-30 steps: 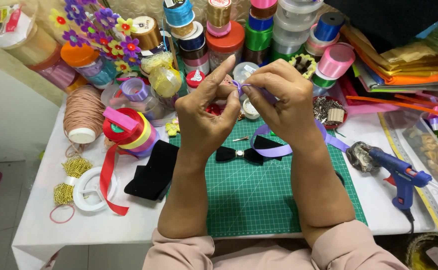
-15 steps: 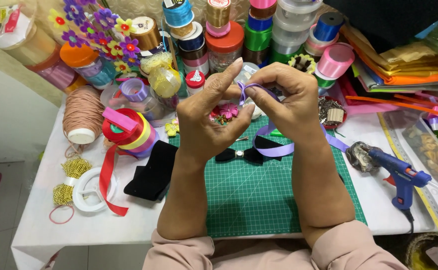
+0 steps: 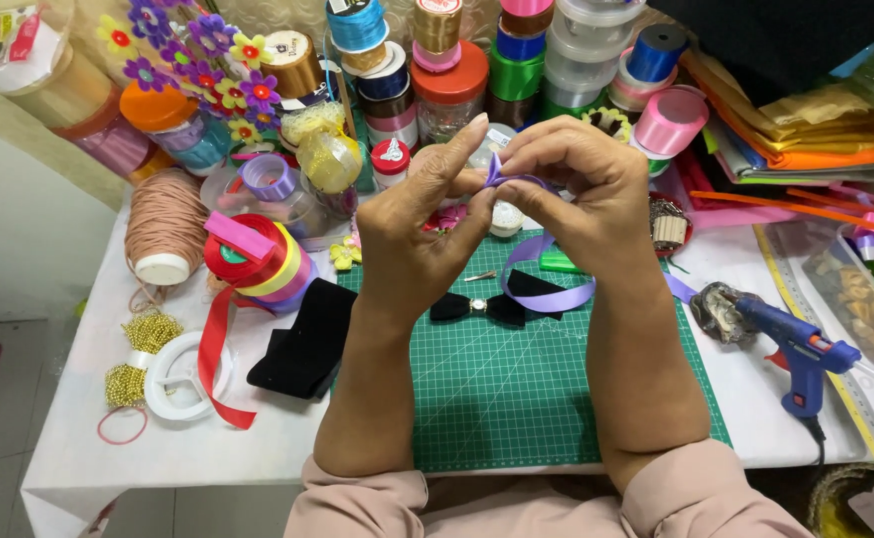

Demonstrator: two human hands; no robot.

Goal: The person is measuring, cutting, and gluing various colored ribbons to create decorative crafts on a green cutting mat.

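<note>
Above the green mat point(image 3: 547, 399), both hands point(image 3: 497, 204) pinching purple ribbon point(image 3: 547, 297).

One view only, from a camera worn on the person's head. It looks steeply down and forward over the forearms onto a white table point(image 3: 108, 438). The near table edge and pink sleeves point(image 3: 357, 503) lie at the bottom of the frame; stacked ribbon spools point(image 3: 517, 75) at the far side reach the top edge. It sits close: the left hand point(image 3: 422, 234) and right hand point(image 3: 582, 184) fill the centre, raised above a green cutting mat point(image 3: 517, 399). A strip of floor shows at far left. A blue glue gun point(image 3: 801, 349) lies near the right edge. No second view shares the scene.
</note>
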